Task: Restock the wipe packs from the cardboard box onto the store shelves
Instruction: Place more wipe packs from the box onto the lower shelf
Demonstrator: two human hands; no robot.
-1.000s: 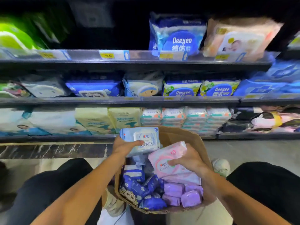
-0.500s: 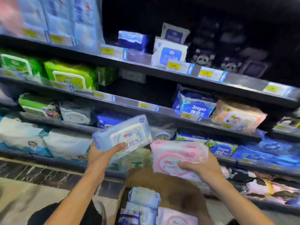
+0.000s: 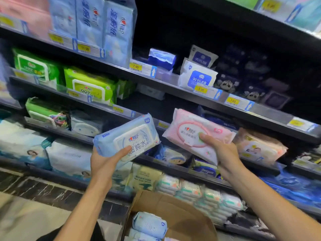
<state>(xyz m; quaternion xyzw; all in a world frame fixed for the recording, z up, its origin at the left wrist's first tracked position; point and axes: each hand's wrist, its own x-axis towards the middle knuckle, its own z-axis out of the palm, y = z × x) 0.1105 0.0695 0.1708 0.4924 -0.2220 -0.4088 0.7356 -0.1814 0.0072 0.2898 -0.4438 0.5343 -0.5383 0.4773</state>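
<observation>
L hand (image 3: 104, 162) grips blue pack (image 3: 127, 139) from below, thumb on its front, held up before shelves (image 3: 173, 87) | R hand (image 3: 220, 150) grips pink pack (image 3: 196, 134), thumb on lid, just right of blue pack, not touching | box (image 3: 182, 216) below btwn arms, open, more blue packs (image 3: 149, 224) inside

Yellow price tags (image 3: 135, 66) run along the rail edges from nine o'clock down toward three. At ten o'clock lie green packs (image 3: 90, 86). Tall pale blue tissue bundles (image 3: 104, 23) stand at eleven. Just right of centre sits a white sachet (image 3: 198, 76) marked 99.9%, small dark plush-printed packets (image 3: 225, 84) beside it. Marbled dark flooring (image 3: 43, 190) shows at seven.
</observation>
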